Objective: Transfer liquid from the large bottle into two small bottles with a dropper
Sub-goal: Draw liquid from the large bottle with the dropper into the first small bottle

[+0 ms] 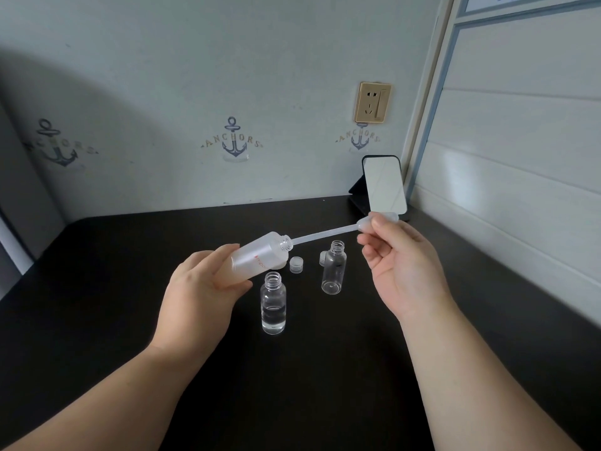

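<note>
Soft plastic dropper (328, 235) is pinched at its bulb by right hand (400, 265); tilted large bottle (257, 258) is gripped by left hand (201, 288)

Black bench (97, 288) set into a corner. Behind, pale wall (195, 60) printed with anchor motifs (232, 139), a gold socket plate (372, 102) mounted on it. At right, white panelled surface (520, 125) with blue-grey trim (432, 102). Soft shadow across the upper left
</note>
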